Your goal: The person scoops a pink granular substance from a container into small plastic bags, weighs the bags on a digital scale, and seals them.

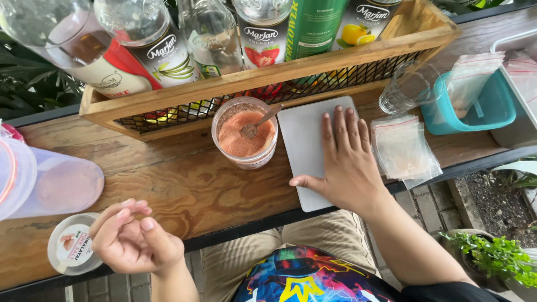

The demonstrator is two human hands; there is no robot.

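**Steady now: one palm on the board beside the pink powder**

Right, the right hand (345, 159) lies flat, fingers spread, on the grey board (305, 142), holding nothing. Just left of it sits the open jar of pink powder (245, 134), a spoon (258, 122) standing in it. The left hand (131, 237) hovers loosely curled and empty beside the round lid (70, 244). Small filled bags (403, 148) lie just right of the right hand. Best, I'd judge, to keep that board pressed still and scoop slowly.

Pink-orange powder (246, 137) fills a clear jar (245, 133) mid-frame beside a pale grey board (305, 145), a teal tub (492, 109) sits upper right, and multicoloured cloth (302, 277) shows below.
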